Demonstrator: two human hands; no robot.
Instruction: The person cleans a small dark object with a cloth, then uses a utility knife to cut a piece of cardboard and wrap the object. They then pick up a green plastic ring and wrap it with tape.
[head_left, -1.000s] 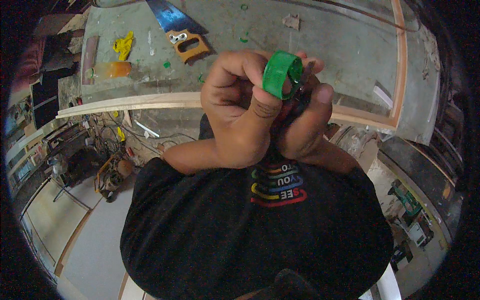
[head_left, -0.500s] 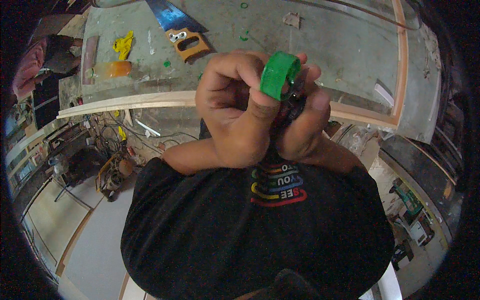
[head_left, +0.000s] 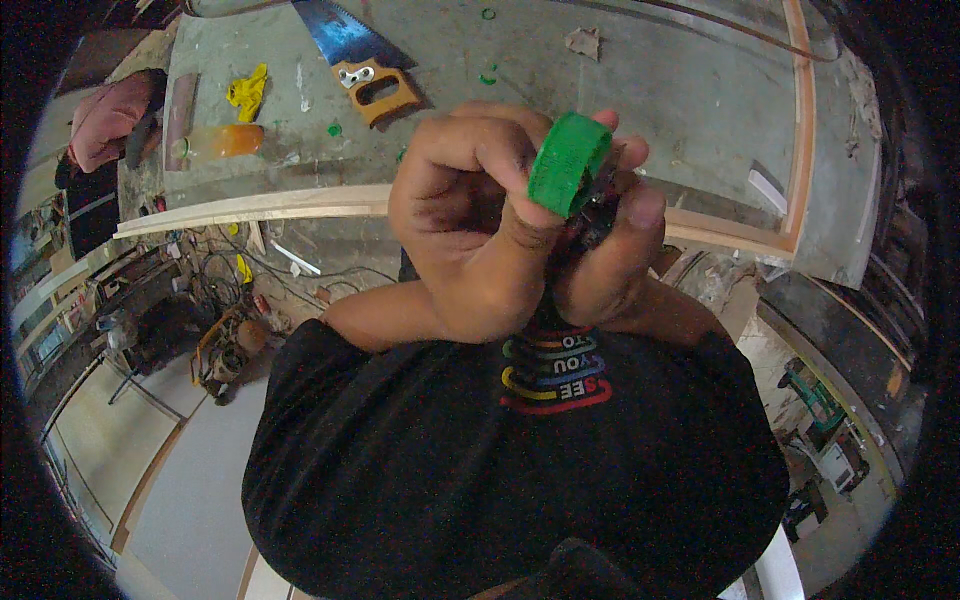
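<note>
Head view: both hands are raised close to the camera, pressed together above the person's black shirt [head_left: 420, 470]. The left hand [head_left: 470, 220] is curled shut, its grip pinching a green plastic ring [head_left: 568, 165] between thumb and forefinger; the ring stands at the top of the clasp, tilted, with its open side turned toward the right hand. The right hand [head_left: 610, 260] wraps in from the other side, fingers folded around a small dark part [head_left: 597, 205] that sits just under and touching the ring. What that dark part is cannot be told; it is mostly hidden by the fingers.

Beyond the grip, further from the person, lies the grey counter [head_left: 640, 80] with its pale wooden edge. Up and to the left of the grip rests a handsaw [head_left: 360, 60] with a blue blade and orange handle. Further left of it are a crumpled yellow rag [head_left: 247, 90] and an orange bottle [head_left: 215, 143] lying on its side. Small green bits [head_left: 487, 76] are scattered on the counter above the grip. Below and left of the grip, cables and clutter [head_left: 225, 300] cover the floor.
</note>
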